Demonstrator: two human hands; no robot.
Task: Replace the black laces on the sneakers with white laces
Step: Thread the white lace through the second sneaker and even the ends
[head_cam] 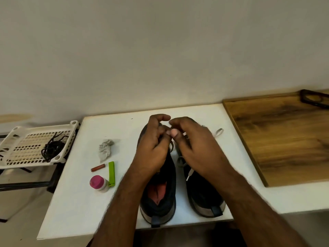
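Two bare forearms enter from the bottom edge and converge over a pair of dark sneakers on a white table (74, 202). Left sneaker (160, 202) and right sneaker (204, 196) stand side by side, heels toward the camera, toes toward the wall; the long axis of each runs away from the viewer. Uppers look like matte dark fabric, with pale grey heel bands and a dark pull tab at each heel. An orange-red insole shows inside the left sneaker.

Left hand (153, 150) has curled fingers over the forefoot of the left sneaker. Right hand (197, 148) is also curled, thumb tip against the left hand's fingers. Both appear to pinch a lace between the sneakers, but the hands hide the exact grip. White lace (189, 174) emerges below the right hand, and a pale loop (219, 132) lies on the table beyond it. The hands cover the eyelet rows.

Left of the sneakers lie a crumpled grey cloth (106, 149), a small reddish cylinder (98, 168), a flat green bar (111, 173) and a bottle (99, 183) with a pink cap. A perforated white plastic basket (23, 148), off the table to the left, holds coiled black laces (52, 147). A wooden board (284, 138) sits to the right.
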